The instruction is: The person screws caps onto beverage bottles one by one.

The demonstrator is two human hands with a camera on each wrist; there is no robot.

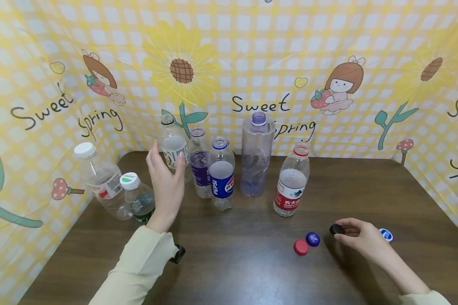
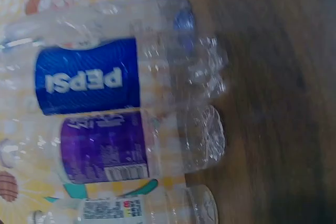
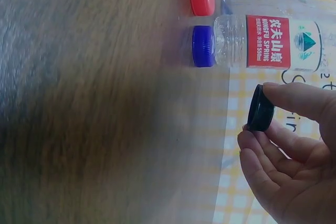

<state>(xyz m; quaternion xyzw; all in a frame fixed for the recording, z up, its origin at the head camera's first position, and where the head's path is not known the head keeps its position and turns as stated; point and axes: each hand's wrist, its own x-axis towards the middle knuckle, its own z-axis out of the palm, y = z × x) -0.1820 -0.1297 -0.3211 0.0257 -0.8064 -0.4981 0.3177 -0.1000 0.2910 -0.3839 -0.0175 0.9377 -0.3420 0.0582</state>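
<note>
My right hand pinches a black bottle cap between thumb and fingers, a little above the table. My left hand is raised, thumb and fingers spread apart, in front of a clear uncapped bottle with a whitish label; whether it touches that bottle I cannot tell. To its right stand an uncapped purple-label bottle and an uncapped Pepsi bottle. A red cap and a dark blue cap lie left of the right hand. A blue-and-white cap lies beyond its wrist.
A tall purplish uncapped bottle and an uncapped Nongfu Spring bottle stand right of centre. Two white-capped bottles, one large and one small with a green label, stand at left on the brown table. Patterned cloth hangs behind.
</note>
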